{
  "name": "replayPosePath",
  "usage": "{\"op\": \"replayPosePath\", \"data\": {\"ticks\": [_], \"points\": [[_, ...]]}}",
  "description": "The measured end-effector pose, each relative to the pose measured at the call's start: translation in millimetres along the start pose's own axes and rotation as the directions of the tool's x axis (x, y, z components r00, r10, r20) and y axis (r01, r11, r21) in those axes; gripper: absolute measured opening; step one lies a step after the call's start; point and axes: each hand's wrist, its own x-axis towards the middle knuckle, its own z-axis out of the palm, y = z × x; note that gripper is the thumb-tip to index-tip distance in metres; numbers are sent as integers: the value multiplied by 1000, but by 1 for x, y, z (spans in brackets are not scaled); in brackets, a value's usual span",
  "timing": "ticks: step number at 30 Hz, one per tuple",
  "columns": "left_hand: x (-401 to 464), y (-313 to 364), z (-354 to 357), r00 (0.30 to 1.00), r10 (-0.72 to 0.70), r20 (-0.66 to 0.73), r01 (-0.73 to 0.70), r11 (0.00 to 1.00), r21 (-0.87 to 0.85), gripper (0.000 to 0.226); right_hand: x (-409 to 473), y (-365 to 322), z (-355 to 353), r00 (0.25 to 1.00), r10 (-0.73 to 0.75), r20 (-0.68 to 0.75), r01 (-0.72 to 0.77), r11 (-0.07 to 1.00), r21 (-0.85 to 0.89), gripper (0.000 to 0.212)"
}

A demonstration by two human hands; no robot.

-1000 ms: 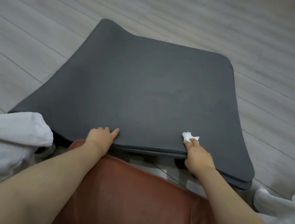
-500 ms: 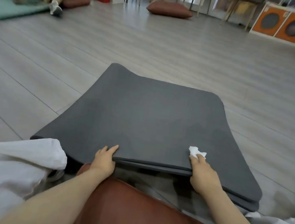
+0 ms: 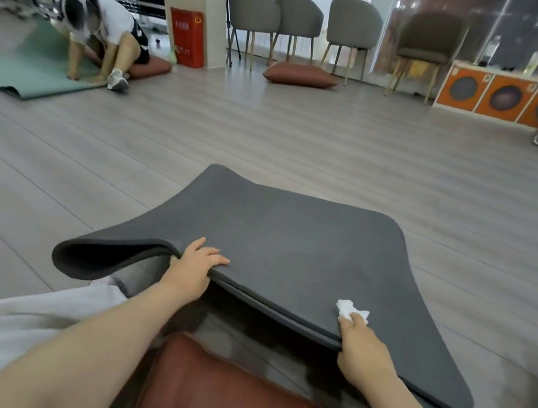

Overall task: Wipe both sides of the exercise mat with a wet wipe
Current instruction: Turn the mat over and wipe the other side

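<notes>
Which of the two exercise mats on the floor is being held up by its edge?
The dark grey mat nearest the camera; both hands grip its near edge. The green mat lies flat, far left.

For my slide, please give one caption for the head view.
Both hands, left hand and right hand with wet wipe, lift folded grey exercise mat.
</notes>
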Motion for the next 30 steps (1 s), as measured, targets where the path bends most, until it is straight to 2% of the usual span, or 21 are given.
{"op": "replayPosePath", "data": {"ticks": [5,8,9,10,11,13,16,18,20,23,25,28,30], "points": [[18,-35,-49,1000,-12,-5,13,994,113,57,-13,-61,5,1000,7,29,-10,995,98,69],[18,-56,-55,965,-261,-25,262,953,150,56,-12,-101,6,999,-7,40,3,995,95,62],[12,-54,-51,936,-351,15,337,909,244,58,-9,-113,7,999,-10,46,6,995,96,61],[5,-50,-44,914,-401,67,351,861,367,63,-6,-122,8,998,-14,56,9,995,95,59],[-3,-44,-32,909,-401,118,305,830,467,75,-2,-129,10,998,-20,65,14,996,88,59],[-21,-26,-1,942,-252,221,106,850,516,94,3,-132,12,996,-37,79,32,997,70,59],[-38,12,43,954,84,288,-193,906,375,87,2,-117,14,989,-98,109,86,990,114,47],[-43,38,61,949,209,238,-269,930,253,78,-3,-99,18,977,-170,130,147,974,172,39],[-44,55,73,938,279,205,-308,943,125,66,-10,-75,25,956,-264,132,227,943,243,47],[-44,59,89,948,259,185,-268,963,24,50,-26,-32,24,919,-392,42,352,865,359,67],[-39,53,88,972,206,115,-206,978,-16,45,-34,3,17,906,-420,-44,406,839,362,72],[-21,42,70,986,167,0,-166,979,-122,36,-40,51,2,905,-384,-183,425,831,358,66],[-9,35,53,987,155,-40,-160,968,-193,33,-35,75,-7,907,-282,-314,400,809,431,56]]}}
